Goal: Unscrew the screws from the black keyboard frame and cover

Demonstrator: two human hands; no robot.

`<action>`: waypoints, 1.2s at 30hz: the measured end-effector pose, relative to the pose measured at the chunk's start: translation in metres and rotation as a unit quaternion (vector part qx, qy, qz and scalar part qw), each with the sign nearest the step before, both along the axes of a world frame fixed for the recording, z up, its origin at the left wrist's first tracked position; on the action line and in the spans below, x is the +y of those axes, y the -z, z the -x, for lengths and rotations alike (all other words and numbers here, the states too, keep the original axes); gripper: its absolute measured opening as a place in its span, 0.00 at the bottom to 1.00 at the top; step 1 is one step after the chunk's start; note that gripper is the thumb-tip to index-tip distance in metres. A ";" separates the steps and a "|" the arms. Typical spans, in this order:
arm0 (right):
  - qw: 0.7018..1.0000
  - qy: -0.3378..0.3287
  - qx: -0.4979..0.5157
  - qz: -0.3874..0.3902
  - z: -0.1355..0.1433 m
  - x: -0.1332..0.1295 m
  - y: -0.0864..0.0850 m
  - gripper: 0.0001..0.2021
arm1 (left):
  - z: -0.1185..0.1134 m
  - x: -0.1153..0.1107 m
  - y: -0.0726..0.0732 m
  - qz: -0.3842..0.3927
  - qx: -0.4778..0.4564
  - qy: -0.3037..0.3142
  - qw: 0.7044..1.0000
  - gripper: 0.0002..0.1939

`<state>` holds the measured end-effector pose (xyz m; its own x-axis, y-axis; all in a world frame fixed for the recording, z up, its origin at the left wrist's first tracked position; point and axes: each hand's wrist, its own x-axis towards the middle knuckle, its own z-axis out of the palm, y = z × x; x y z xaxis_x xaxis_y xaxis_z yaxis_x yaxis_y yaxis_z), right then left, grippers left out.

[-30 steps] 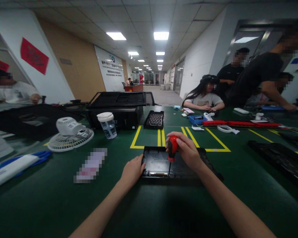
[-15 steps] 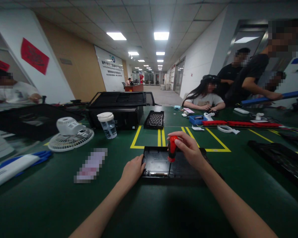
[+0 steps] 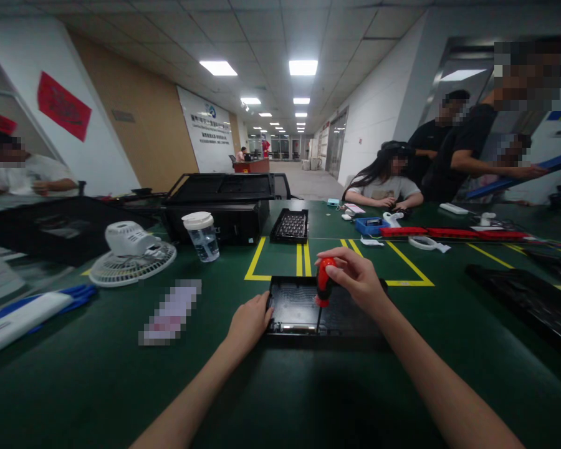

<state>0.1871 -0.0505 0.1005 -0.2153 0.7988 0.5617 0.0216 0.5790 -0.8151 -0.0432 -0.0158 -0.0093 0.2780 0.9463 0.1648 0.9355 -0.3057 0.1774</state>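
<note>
A shallow black plastic housing (image 3: 293, 305) lies on the green table in front of me. My left hand (image 3: 250, 321) grips its left edge, thumb on the inner side. In my right hand (image 3: 355, 274) is a screwdriver (image 3: 325, 284) with a red and black handle, held nearly upright from above. Its shaft points down into the housing near the front wall, beside a light metallic strip (image 3: 299, 328). Whether a screw sits under the tip is too small to tell. My right hand and forearm hide part of the housing's right side.
Left of me are a white fan (image 3: 133, 252), a lidded cup (image 3: 202, 237), a blurred purple item (image 3: 171, 312) and blue gloves (image 3: 70, 299). Ahead stand a large black case (image 3: 219, 218) and a black tray of small parts (image 3: 290, 226). A long black part (image 3: 523, 305) lies right. Several people are around.
My right hand has turned slightly around the screwdriver handle, which stays in the same spot. My left hand has not moved. At the right, a person's blue bar has shifted.
</note>
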 end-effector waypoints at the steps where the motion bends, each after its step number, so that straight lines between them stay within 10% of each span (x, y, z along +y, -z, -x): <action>1: 1.000 0.001 0.000 -0.003 0.000 0.001 0.001 0.11 | 0.000 0.000 0.000 0.000 0.000 -0.001 1.000 0.22; 36: 0.974 0.191 -0.080 -0.090 0.005 0.001 0.009 0.09 | -0.002 0.000 -0.001 0.017 -0.008 -0.010 1.000 0.22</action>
